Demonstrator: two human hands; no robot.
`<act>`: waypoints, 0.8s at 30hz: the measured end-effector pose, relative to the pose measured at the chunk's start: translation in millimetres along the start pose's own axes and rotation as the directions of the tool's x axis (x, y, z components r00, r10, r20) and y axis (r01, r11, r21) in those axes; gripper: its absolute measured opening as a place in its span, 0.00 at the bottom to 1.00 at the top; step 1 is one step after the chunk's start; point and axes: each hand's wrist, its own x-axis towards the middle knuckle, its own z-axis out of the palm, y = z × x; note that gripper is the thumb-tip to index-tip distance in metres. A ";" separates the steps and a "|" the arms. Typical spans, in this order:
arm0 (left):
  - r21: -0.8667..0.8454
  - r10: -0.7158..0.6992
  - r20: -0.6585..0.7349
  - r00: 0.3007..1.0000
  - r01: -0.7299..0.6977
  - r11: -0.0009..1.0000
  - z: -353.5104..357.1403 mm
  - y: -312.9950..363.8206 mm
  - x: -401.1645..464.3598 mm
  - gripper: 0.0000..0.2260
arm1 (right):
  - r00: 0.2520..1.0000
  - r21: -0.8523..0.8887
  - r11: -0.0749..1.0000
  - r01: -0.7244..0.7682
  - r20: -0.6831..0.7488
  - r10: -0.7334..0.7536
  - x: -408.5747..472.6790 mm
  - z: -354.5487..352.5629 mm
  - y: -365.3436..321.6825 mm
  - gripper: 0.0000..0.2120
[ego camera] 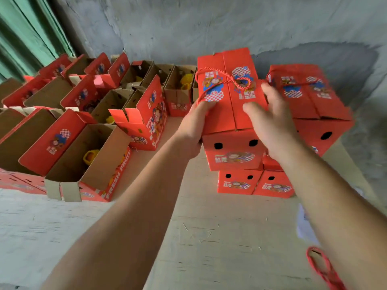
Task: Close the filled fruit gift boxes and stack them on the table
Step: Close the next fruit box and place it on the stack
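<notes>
Grey plaster wall [209, 24] fills the top of the frame, with a green curtain [27, 32] at the upper left, and below them a pale table [219, 237] runs toward the wall.

On the left side stand many open boxes [83, 155], red outside and brown inside, their flaps up. Yellow fruit [90, 156] shows in some of them, so these are filled but not yet closed. They are most of the work that is left.

In the middle, the left hand [193, 130] holds the left side of the closed box [230, 101], with the fingertips curled over its top edge beside the red cord handle [222, 80]. The right hand [270, 122] is at the box's right side with fingers spread and nearly straight; it seems to press or steady the box, but I cannot tell if it touches. This box sits on top of the stack [251, 181], on the upper level.

On the right, another closed box [303, 95] is already on the same level, just beside the first. So the stack holds at least four closed boxes, judging from here.

Near the lower right corner lies a loose red cord [322, 268]. The table front is free for the arms; the right table edge is near the stack, so I think a push to the right could be risky.
</notes>
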 end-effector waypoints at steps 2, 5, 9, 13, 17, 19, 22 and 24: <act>0.085 -0.032 0.017 0.999 0.031 0.996 17.5 -5.6 23.7 0.15 | 1.000 -0.238 0.971 0.003 -0.016 -0.007 14.8 0.7 14.3 0.29; 0.140 -0.071 -0.036 0.997 0.075 0.987 37.2 -18.5 39.5 0.12 | 0.994 -0.579 0.808 0.110 0.067 -0.087 12.2 0.8 34.2 0.24; 0.113 -0.029 -0.126 0.992 0.043 0.993 41.9 -24.8 41.1 0.16 | 0.943 -0.801 0.543 0.253 0.077 -0.324 -6.8 9.0 39.2 0.19; 0.043 -0.160 -0.150 0.976 0.168 0.985 57.2 -25.0 34.2 0.20 | 0.947 -0.813 0.502 0.296 0.179 -0.268 -15.6 14.7 40.8 0.28; 0.044 -0.164 -0.084 0.983 0.168 0.985 54.9 -24.5 32.0 0.17 | 0.930 -0.828 0.435 0.353 0.259 -0.261 3.5 -1.5 48.1 0.28; 0.076 -0.127 -0.045 0.991 0.130 0.989 54.3 -27.4 30.3 0.23 | 0.942 -0.831 0.452 0.324 0.240 -0.234 8.8 1.1 48.0 0.28; 0.091 -0.029 -0.015 0.999 0.031 0.995 56.9 -39.4 28.5 0.26 | 0.953 -0.821 0.496 0.282 0.177 -0.248 1.0 16.9 49.2 0.27; 0.083 0.021 -0.032 0.999 -0.018 0.996 56.1 -47.4 23.2 0.26 | 0.955 -0.812 0.527 0.253 0.122 -0.272 -7.2 29.3 49.5 0.28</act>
